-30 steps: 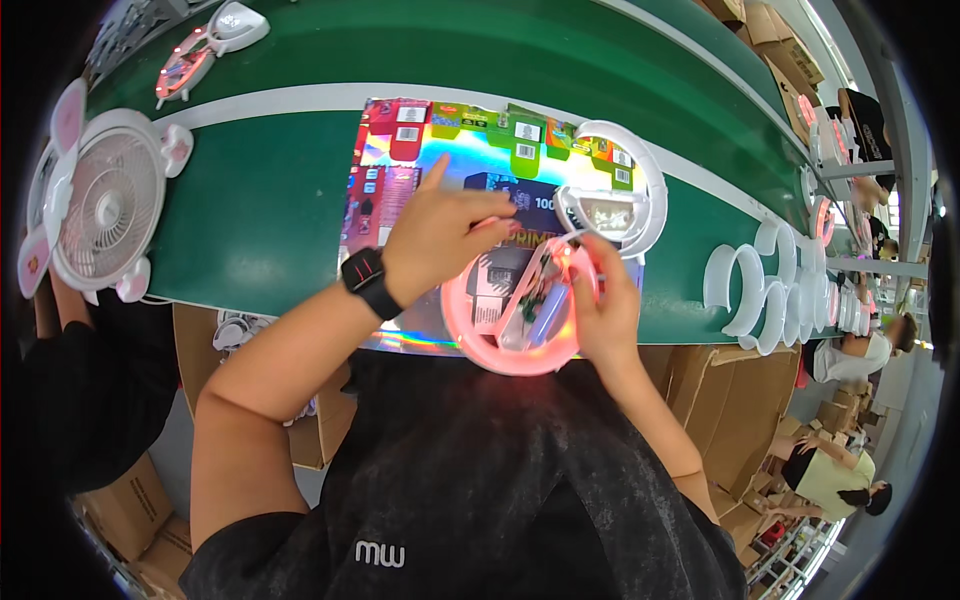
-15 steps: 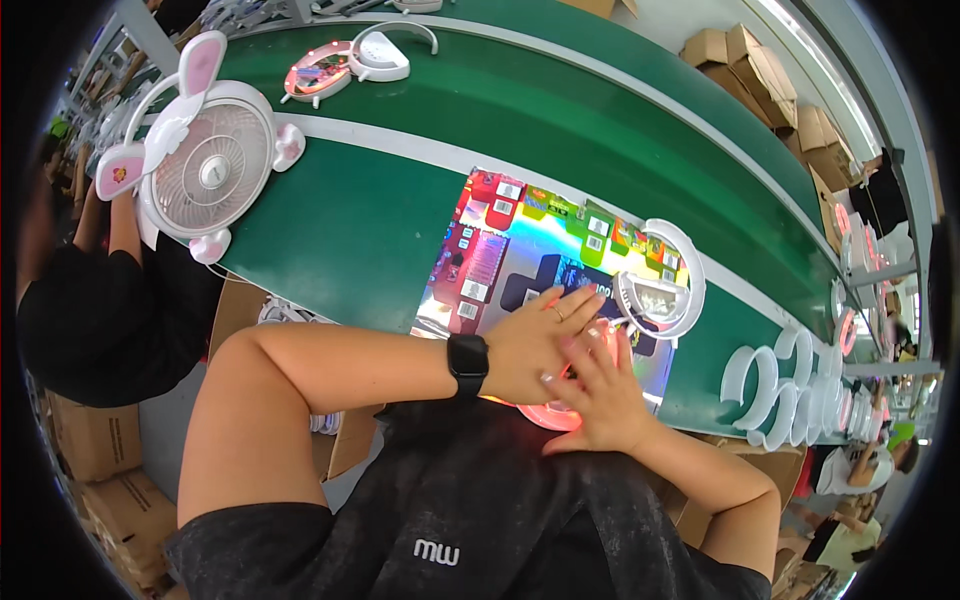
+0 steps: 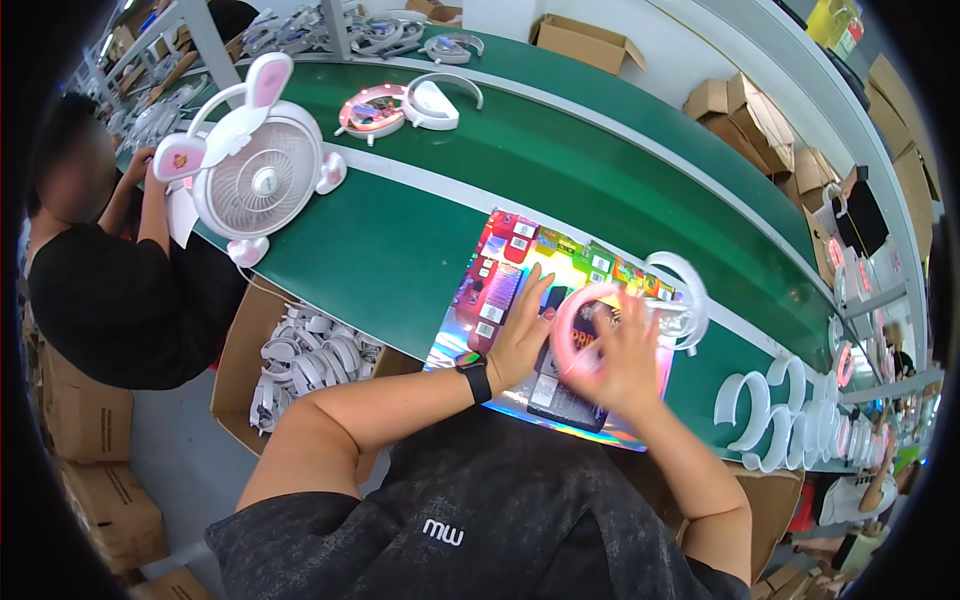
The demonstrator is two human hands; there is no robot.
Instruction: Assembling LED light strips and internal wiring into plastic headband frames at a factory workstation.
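1. The pink ring [image 3: 578, 318] is a smooth, glossy plastic hoop, lying over the shiny card [image 3: 520, 300] at the near edge of the green belt [image 3: 400, 250].
2. The card is flat, rainbow-foiled, with small coloured squares along its top.
3. The left hand [image 3: 522, 335] lies flat and open on the card, touching the ring's left side.
4. The right hand [image 3: 628, 360] covers the ring's right side, fingers spread; its grip cannot be told, being blurred.
5. A white ring [image 3: 683, 290] rests just beyond.
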